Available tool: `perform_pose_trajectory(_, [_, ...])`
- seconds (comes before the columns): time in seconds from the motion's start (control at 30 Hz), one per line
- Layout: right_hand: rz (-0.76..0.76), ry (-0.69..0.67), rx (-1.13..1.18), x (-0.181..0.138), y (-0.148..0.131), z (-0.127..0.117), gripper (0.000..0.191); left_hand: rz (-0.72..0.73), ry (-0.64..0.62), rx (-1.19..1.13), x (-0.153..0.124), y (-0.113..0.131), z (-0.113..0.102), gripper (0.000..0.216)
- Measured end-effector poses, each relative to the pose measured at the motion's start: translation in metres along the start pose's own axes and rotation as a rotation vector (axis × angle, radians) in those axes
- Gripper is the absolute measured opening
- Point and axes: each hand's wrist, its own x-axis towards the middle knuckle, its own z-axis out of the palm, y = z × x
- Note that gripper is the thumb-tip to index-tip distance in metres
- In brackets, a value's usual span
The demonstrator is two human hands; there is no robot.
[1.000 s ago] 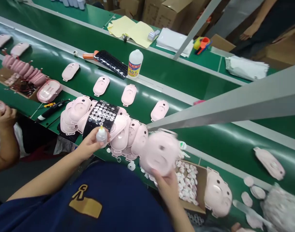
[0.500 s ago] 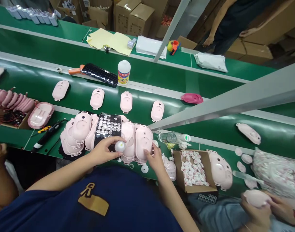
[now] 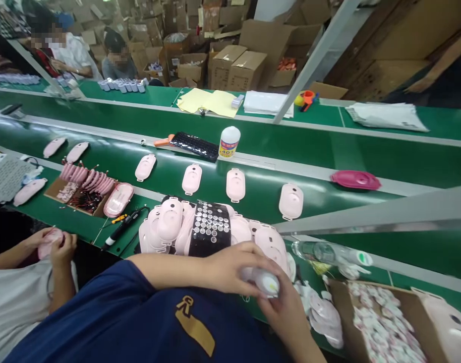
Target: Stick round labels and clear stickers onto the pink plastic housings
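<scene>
1. Grip: the left hand [image 3: 234, 264] has its fingers curled around a small bottle [image 3: 267, 283], which lies tilted in the grasp, yellow tip toward the viewer. The right hand [image 3: 289, 307] is close against it; whether its fingers press on the bottle or hold anything is not discernible.
2. Location: the small bottle is in front of the worker's body, just on the near side of a heap of pale pink shells [image 3: 170, 222].
3. Risk, leakage: with the tip exposed and the bottle tilted, too firm a squeeze could, in this inspector's judgement, let liquid out onto the fingers.
4. Risk, displacement: the left forearm lies near the black sheet [image 3: 205, 250]; a brush of the arm could shift its discs [image 3: 214, 239] or start the overlapping shells sliding.
5. Risk, toppling: a large bottle [image 3: 229, 142] marked 401 stands upright on a narrow rail [image 3: 268, 164]; a knock could tip it.
6. Materials: the small bottle appears to be soft, translucent plastic with a rounded body. The shells are smooth, rounded oblongs with recesses and small tabs at the ends. The discs are round and pale on a glossy backing.
7. Adjacent: a brown cardboard box [image 3: 342, 315] contains small, irregular white-and-pink pieces [image 3: 385, 322], loosely heaped.
</scene>
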Motion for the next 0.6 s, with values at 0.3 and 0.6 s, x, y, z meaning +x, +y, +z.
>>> perform_pose_trajectory(0.3, [0.418, 0.367, 0.161, -0.041, -0.014, -0.005, 0.028, -0.697, 0.026, 0.331, 0.095, -0.057, -0.101, 0.046])
perform_pose_trajectory(0.6, [0.599, 0.522, 0.172, -0.108, 0.002, 0.029, 0.033, -1.161, 0.252, 0.408, 0.196, -0.164, -0.14, 0.038])
